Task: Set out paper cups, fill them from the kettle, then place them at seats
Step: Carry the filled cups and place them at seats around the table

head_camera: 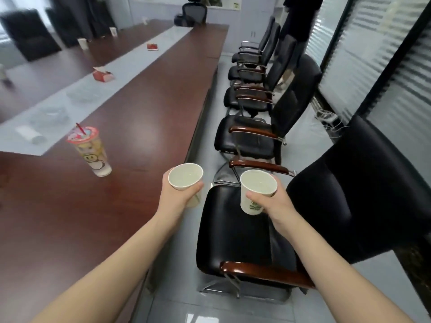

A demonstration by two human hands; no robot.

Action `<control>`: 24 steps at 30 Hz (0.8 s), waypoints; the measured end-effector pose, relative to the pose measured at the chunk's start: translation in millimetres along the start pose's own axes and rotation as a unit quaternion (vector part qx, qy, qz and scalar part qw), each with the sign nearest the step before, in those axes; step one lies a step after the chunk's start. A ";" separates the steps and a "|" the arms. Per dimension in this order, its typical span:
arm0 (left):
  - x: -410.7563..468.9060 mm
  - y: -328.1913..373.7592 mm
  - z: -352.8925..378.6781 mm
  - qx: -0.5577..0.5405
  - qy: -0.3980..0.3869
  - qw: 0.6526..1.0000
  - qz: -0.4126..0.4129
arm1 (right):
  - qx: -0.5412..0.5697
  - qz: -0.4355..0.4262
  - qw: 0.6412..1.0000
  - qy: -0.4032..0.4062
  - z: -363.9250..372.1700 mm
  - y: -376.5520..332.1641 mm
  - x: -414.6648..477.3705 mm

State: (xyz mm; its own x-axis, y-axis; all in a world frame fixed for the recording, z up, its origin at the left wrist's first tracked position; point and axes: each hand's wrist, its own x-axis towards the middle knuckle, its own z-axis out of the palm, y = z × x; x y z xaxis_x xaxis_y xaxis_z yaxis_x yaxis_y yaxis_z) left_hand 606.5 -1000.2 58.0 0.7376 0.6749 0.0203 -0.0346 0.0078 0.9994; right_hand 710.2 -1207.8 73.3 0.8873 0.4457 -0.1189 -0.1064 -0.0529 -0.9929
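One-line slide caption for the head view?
Left hand and right hand carry white paper cups beside a long red-brown table and black chairs.

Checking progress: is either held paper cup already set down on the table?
No: the left hand holds one paper cup, the right hand the other cup, both in the air.
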 end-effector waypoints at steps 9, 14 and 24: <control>64.2 -17.5 -33.2 0.006 0.177 0.984 0.002 | 0.002 0.005 0.989 -0.147 77.0 -1.6 107.3; 89.7 -35.5 -46.5 0.005 0.246 0.969 -0.012 | 0.002 0.006 0.975 -0.224 116.0 3.9 149.6; 125.4 -81.7 -61.4 0.001 0.341 0.939 -0.043 | -0.024 0.034 0.950 -0.308 171.5 39.4 199.6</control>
State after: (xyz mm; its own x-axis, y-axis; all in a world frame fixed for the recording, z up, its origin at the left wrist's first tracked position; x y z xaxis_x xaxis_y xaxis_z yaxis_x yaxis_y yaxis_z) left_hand 660.4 -870.9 -22.9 0.1333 0.9875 -0.0839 0.0067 0.0837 0.9965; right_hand 806.2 -967.6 10.6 0.4463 0.8776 -0.1749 -0.1212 -0.1343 -0.9835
